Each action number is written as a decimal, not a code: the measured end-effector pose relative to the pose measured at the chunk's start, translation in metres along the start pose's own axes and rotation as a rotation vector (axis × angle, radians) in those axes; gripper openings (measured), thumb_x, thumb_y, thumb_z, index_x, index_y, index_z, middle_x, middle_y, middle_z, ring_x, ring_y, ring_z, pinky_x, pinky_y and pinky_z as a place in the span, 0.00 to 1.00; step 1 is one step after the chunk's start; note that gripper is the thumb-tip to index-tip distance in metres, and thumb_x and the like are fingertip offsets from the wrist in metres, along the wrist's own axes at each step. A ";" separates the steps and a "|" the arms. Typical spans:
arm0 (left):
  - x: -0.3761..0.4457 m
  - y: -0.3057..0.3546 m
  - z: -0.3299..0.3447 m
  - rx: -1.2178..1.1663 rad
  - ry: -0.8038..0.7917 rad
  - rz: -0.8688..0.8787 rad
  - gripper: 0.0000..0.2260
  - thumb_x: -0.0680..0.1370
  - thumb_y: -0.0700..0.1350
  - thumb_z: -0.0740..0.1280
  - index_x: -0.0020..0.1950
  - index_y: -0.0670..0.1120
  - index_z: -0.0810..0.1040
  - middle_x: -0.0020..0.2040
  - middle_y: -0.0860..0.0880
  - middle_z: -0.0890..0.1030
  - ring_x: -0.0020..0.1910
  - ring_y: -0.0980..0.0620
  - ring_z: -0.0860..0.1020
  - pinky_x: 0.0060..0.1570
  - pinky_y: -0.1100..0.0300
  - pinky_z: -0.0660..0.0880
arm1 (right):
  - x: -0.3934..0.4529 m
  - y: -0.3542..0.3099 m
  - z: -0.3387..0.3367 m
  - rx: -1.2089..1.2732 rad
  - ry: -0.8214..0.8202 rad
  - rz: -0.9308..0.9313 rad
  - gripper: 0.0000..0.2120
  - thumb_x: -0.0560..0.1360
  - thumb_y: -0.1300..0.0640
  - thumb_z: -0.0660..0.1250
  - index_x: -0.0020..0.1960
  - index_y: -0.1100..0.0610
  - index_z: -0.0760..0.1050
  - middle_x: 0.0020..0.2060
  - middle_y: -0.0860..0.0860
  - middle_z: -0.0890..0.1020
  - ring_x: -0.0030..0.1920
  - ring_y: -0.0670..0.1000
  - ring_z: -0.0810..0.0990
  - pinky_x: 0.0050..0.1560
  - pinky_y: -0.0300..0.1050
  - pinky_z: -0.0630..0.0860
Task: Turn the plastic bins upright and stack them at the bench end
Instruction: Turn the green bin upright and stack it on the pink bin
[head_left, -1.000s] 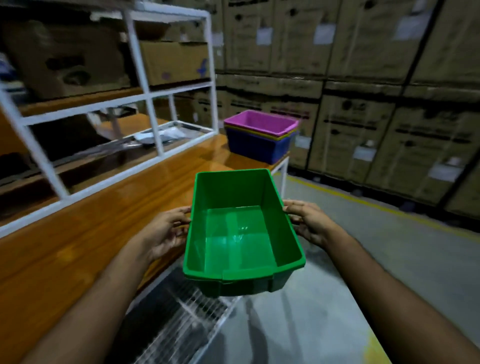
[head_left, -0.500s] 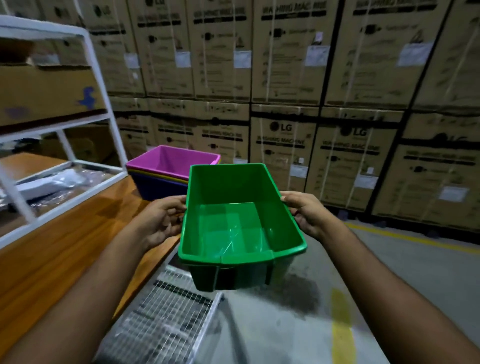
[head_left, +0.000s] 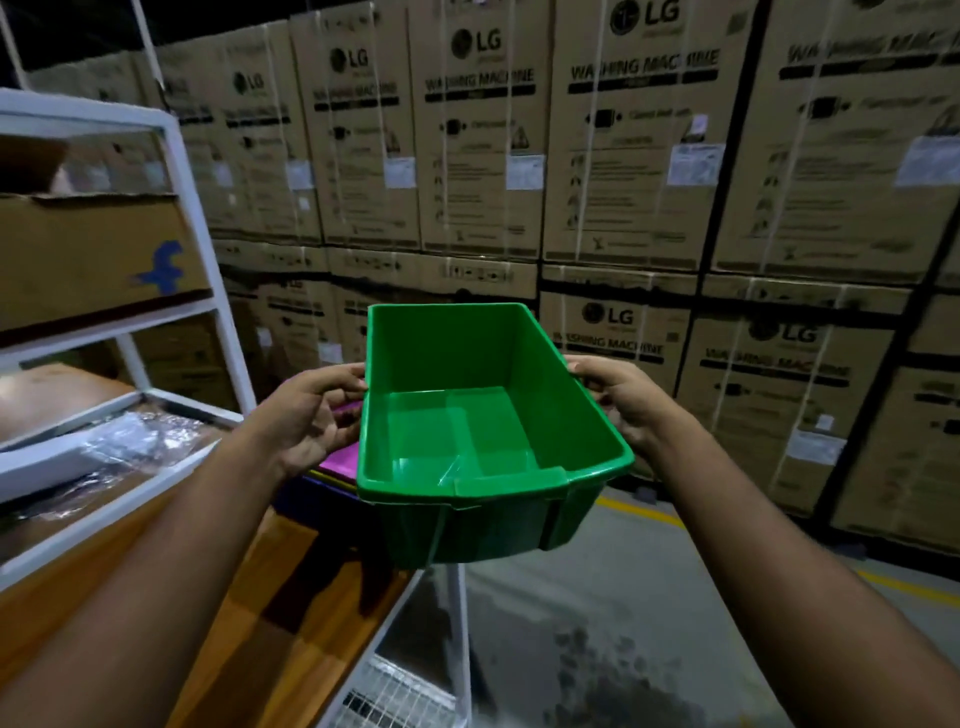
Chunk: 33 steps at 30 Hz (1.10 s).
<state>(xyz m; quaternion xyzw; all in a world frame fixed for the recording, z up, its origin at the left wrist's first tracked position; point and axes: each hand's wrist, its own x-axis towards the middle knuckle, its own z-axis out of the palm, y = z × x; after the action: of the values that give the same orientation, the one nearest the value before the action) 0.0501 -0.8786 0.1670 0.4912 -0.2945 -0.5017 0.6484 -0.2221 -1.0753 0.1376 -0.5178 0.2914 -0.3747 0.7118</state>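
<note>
Green bin (head_left: 483, 436), carried closer, now hides the purple stack (head_left: 340, 460).

The green rectangular plastic bin (head_left: 488, 431) looks smooth and glossy; the orange-brown wooden table (head_left: 291, 613) shines; stacked cardboard cartons (head_left: 623, 156) look matt.

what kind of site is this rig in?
Most likely an appliance warehouse or stockroom. A wall of stacked cartons printed LG washing machine fills the background, yellow lines mark the concrete floor, and a wooden bench carries a white shelf frame.
</note>
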 end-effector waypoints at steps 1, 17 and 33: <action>0.008 0.001 -0.006 -0.011 0.032 0.002 0.12 0.76 0.37 0.60 0.56 0.43 0.80 0.48 0.44 0.80 0.45 0.50 0.77 0.37 0.62 0.80 | 0.019 0.002 0.004 -0.009 -0.028 0.009 0.15 0.71 0.58 0.67 0.55 0.57 0.84 0.41 0.56 0.74 0.31 0.49 0.66 0.33 0.40 0.63; 0.063 0.006 -0.033 -0.082 0.651 0.222 0.15 0.75 0.37 0.59 0.56 0.47 0.79 0.37 0.51 0.80 0.29 0.57 0.73 0.28 0.67 0.76 | 0.259 0.002 0.099 -0.071 -0.728 0.196 0.16 0.78 0.67 0.57 0.64 0.68 0.73 0.34 0.53 0.86 0.28 0.44 0.82 0.26 0.35 0.77; 0.090 -0.036 -0.022 -0.017 0.924 0.211 0.13 0.77 0.35 0.59 0.55 0.44 0.79 0.44 0.46 0.80 0.39 0.52 0.78 0.35 0.62 0.79 | 0.336 0.056 0.116 -0.319 -0.822 0.246 0.16 0.78 0.64 0.64 0.64 0.59 0.78 0.55 0.57 0.84 0.54 0.55 0.83 0.56 0.51 0.81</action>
<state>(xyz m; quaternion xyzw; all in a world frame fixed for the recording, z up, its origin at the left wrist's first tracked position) 0.0853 -0.9563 0.1159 0.6250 -0.0189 -0.1644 0.7629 0.0684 -1.2854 0.1088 -0.6884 0.0982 -0.0014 0.7187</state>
